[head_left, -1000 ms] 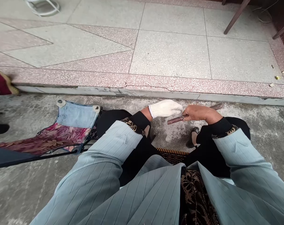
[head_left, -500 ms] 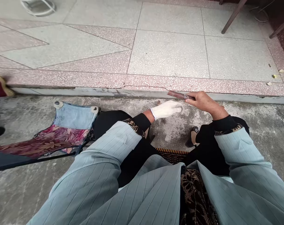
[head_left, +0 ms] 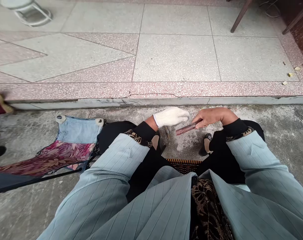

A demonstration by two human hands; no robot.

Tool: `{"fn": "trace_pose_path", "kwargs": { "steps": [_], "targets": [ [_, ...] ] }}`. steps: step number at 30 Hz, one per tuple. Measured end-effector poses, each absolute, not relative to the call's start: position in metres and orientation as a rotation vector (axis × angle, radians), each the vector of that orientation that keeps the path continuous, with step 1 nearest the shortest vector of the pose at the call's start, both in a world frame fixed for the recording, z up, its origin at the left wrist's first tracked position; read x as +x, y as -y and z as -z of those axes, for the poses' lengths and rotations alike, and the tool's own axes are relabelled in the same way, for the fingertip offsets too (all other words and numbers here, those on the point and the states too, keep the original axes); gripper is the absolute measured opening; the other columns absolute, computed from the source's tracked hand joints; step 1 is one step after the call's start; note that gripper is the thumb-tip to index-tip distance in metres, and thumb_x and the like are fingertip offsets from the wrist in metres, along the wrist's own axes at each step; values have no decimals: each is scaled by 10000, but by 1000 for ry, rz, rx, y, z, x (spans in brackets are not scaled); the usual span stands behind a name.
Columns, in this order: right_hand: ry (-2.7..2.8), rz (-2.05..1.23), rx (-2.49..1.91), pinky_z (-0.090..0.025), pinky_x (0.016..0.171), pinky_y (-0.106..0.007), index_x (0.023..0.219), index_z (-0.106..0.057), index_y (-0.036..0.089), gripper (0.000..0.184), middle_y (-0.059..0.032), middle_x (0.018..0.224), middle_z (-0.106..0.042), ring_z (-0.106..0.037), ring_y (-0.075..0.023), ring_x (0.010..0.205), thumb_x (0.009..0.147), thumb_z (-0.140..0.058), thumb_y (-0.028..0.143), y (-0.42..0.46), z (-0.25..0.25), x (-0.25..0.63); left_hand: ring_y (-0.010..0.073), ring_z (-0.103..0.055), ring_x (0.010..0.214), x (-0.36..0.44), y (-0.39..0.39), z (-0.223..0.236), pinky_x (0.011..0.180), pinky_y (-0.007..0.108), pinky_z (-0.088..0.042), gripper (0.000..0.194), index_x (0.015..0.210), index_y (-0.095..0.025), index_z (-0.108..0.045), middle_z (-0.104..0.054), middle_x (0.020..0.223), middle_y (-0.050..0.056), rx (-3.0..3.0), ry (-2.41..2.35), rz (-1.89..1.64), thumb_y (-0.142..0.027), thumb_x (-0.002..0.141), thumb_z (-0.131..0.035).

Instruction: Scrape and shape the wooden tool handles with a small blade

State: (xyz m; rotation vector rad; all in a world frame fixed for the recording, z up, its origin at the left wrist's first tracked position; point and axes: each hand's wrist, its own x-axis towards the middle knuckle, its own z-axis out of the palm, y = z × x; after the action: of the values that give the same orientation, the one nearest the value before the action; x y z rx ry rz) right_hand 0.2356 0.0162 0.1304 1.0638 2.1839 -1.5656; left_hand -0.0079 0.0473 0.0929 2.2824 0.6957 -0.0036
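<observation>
My right hand (head_left: 212, 116) is bare and wrapped around a reddish-brown rod (head_left: 185, 129). One end of the rod sticks out toward the lower left, and the rest is hidden by the hand. To its left, my left hand (head_left: 171, 116) wears a white knitted glove. Its fingers are curled together, and what they hold, if anything, is hidden. A small gap separates the gloved fingertips from my right hand. A thin, blurred brownish shape (head_left: 167, 132) shows just below the glove, too unclear to name.
Beyond my hands runs a raised tiled step (head_left: 176, 100). A folding chair with denim and floral cloth (head_left: 77, 128) stands at left. My shoes (head_left: 206, 146) rest on the concrete. At the back are a white stool (head_left: 35, 16) and a wooden leg (head_left: 241, 16).
My right hand lifted with the rod toward the step, then came back down beside the glove. My gloved hand shifted slightly left. The view also drifted a little.
</observation>
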Motion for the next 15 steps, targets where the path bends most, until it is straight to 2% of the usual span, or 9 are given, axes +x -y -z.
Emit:
{"fn": "trace_pose_path", "kwargs": {
  "steps": [3,7,9,11,13,15],
  "targets": [
    [-2330,1751,1187,-384,634,-264,1034,-803,188,325,17,726,-647,-526,-117,641,892,-685,456,-16,-144,247,168,-626,821,-8,-46,-89,783,269,-451,340,1051,-165,-731,-728,946,53,2015,-682,-159,-414,968,-516],
    [-2484,1803,1606,-378,646,-278,857,-700,163,326,11,688,-577,-499,-121,633,925,-623,472,-19,-144,256,109,-460,578,-1,-34,-83,601,238,-379,446,1016,-136,-701,-569,672,-7,1796,-651,-148,-517,1008,-468],
    [-2491,1611,1831,-368,643,-285,829,-669,169,314,-4,694,-578,-498,-131,636,949,-599,451,-21,-137,252,104,-439,565,3,-30,-82,592,235,-362,467,1041,-125,-707,-547,653,-14,1848,-650,-110,-513,1022,-448],
    [-2432,1261,1953,-356,647,-294,872,-692,173,281,-34,746,-622,-507,-147,668,970,-598,419,-23,-131,244,109,-472,593,6,-28,-82,622,239,-376,442,1040,-125,-722,-585,689,-1,1981,-670,-59,-476,1022,-453],
    [-2306,895,1931,-337,647,-305,952,-732,178,243,-73,837,-677,-521,-166,709,986,-605,382,-22,-128,234,125,-512,631,7,-30,-83,651,249,-385,381,985,-138,-734,-622,724,13,2104,-684,3,-421,1003,-479],
    [-2178,739,1748,-324,640,-312,988,-762,177,211,-98,912,-710,-534,-174,729,982,-626,338,-20,-129,226,145,-553,673,5,-33,-85,671,258,-391,320,934,-161,-740,-656,754,21,2210,-695,48,-368,979,-501]
  ]
}}
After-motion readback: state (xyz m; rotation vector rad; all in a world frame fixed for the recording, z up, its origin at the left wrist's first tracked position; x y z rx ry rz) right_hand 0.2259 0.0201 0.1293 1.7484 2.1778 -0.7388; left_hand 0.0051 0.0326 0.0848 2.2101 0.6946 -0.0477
